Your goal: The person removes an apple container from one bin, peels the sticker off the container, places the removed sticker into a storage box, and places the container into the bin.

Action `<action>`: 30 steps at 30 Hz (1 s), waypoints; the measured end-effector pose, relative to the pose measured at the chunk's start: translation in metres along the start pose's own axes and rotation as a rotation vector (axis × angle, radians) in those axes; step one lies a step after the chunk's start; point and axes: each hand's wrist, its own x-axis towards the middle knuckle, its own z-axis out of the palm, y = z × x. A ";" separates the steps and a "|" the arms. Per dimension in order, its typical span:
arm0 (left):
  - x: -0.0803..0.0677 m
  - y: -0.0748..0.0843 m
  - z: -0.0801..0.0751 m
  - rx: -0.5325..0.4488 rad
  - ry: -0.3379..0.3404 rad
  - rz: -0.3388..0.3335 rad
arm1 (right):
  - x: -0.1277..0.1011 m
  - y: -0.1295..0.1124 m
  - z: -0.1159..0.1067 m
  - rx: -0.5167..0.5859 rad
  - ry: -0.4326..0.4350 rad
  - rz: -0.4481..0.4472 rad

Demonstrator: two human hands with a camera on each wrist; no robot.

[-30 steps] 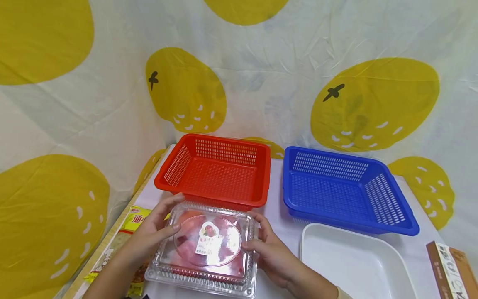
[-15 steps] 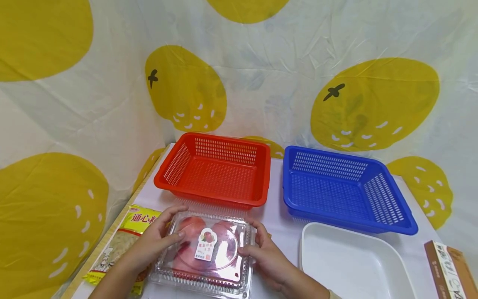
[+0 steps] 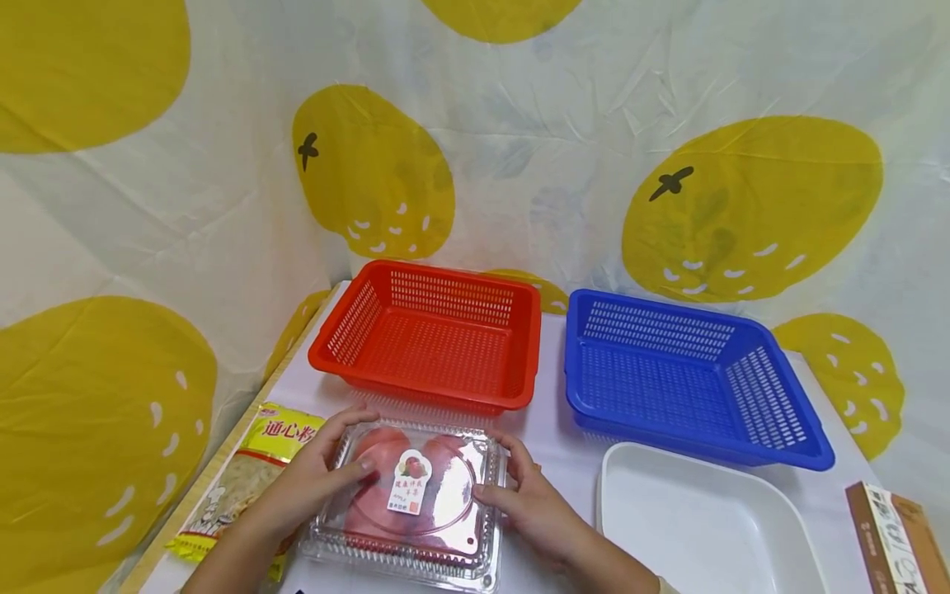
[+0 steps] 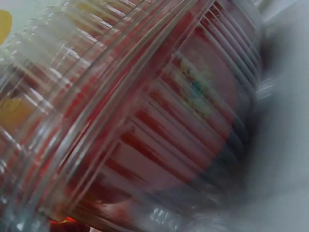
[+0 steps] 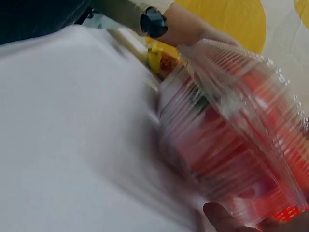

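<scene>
A clear plastic clamshell box of red fruit, likely apples, is low over the white table at the front in the head view. A white paper label with a fruit picture shows on its lid. My left hand grips the box's left side, thumb on top. On the opposite side my right hand holds it, thumb also over the lid. Ribbed walls of the clamshell box fill much of the left wrist view. In the right wrist view, fingertips lie by the box's lower edge.
A red basket stands behind the box, with a blue basket to its right. In front of the blue one is a white tray. A yellow pasta bag lies left, partly behind my left arm. A brown carton is far right.
The box has come down and slightly toward me, and tilts less than before; both hands moved with it and keep their grip. More of the pasta bag shows.
</scene>
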 end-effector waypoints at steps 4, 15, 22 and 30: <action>0.001 0.000 0.000 0.018 0.013 0.001 | 0.000 -0.003 -0.001 -0.103 0.033 -0.030; 0.010 0.002 -0.002 0.068 -0.001 0.018 | 0.006 -0.035 0.005 -0.698 0.231 -0.290; 0.006 0.003 -0.001 0.060 -0.004 0.033 | 0.026 -0.056 0.020 -0.958 -0.013 -0.581; 0.002 0.000 0.001 0.052 -0.019 0.084 | 0.046 -0.062 0.034 -1.200 -0.181 -0.541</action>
